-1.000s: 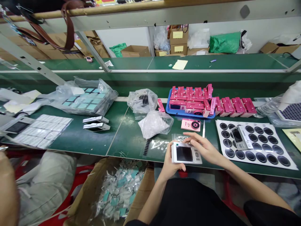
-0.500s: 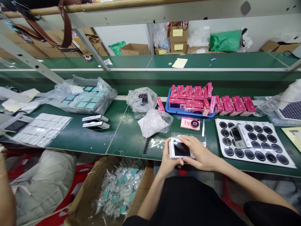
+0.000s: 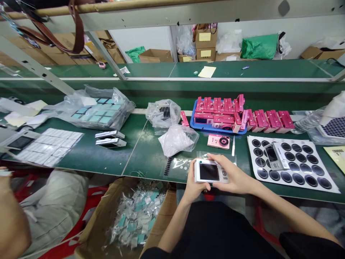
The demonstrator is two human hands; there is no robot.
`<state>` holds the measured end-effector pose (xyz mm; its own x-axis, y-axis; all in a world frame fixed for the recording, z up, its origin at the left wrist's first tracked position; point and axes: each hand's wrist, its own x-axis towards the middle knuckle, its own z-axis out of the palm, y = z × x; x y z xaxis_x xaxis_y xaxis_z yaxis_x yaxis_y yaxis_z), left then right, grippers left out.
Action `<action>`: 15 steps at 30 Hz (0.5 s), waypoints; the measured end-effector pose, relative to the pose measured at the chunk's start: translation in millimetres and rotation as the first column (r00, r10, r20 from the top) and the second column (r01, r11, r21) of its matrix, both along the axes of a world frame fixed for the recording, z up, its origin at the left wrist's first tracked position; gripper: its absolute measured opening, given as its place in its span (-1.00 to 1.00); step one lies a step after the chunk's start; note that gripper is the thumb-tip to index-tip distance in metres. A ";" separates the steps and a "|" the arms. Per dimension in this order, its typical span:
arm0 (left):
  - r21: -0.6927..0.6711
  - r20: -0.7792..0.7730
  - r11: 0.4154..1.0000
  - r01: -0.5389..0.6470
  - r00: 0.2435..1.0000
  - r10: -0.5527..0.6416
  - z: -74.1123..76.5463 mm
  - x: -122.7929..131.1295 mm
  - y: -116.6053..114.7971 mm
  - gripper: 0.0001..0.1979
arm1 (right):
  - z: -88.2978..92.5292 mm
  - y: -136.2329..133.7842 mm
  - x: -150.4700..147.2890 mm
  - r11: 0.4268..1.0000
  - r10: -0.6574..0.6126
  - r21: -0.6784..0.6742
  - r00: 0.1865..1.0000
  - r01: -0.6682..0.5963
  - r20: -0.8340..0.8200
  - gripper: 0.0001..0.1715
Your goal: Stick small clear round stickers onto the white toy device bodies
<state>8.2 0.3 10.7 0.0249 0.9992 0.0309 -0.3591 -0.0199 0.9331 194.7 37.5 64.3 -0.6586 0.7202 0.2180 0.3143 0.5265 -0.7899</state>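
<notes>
A white compact camera (image 3: 209, 172) is held just over the bench's front edge, its dark screen facing up, with a small green mark at the screen's upper left corner. My left hand (image 3: 193, 182) grips its left end, thumb along the lower edge. My right hand (image 3: 234, 176) is closed round its right end, beside the round button pad. Under and behind the camera lies a clear plastic sheet (image 3: 181, 165). A pink camera (image 3: 218, 141) lies behind my hands, next to a thin white tool (image 3: 233, 146).
A blue tray (image 3: 201, 126) holds several pink cameras. At right, a silver camera (image 3: 275, 156) rests on a sheet of black round stickers (image 3: 306, 167). Two white cameras (image 3: 110, 139) lie left. Below the bench stands a carton (image 3: 93, 230) of plastic scraps; a co-worker's arm (image 3: 13, 219) is far left.
My right hand has shifted right along the camera, so its button pad and the whole screen now show. The co-worker's arm at far left has moved slightly right.
</notes>
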 end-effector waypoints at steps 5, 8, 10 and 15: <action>0.037 -0.022 0.999 -0.011 1.000 0.012 -0.1 1.3 -0.2 -0.01 | -5.8 -4.3 -4.8 0.946 -0.022 0.325 0.993 -0.018 0.118 -0.20; 0.055 -0.038 0.998 0.017 0.999 -0.015 -0.3 -1.5 -1.7 -0.01 | -4.2 1.8 -2.1 0.995 -0.031 0.099 0.999 0.034 -0.031 -0.27; 0.059 -0.046 0.998 0.036 0.998 -0.033 -0.8 -3.2 -3.1 -0.01 | -1.1 8.7 1.0 0.981 -0.063 -0.190 0.986 0.033 -0.154 -0.31; 0.045 -0.067 0.999 -0.008 0.998 0.011 0.4 -2.7 -4.9 -0.01 | -7.2 21.9 4.8 0.818 -0.256 -0.568 0.943 0.093 -0.213 -0.35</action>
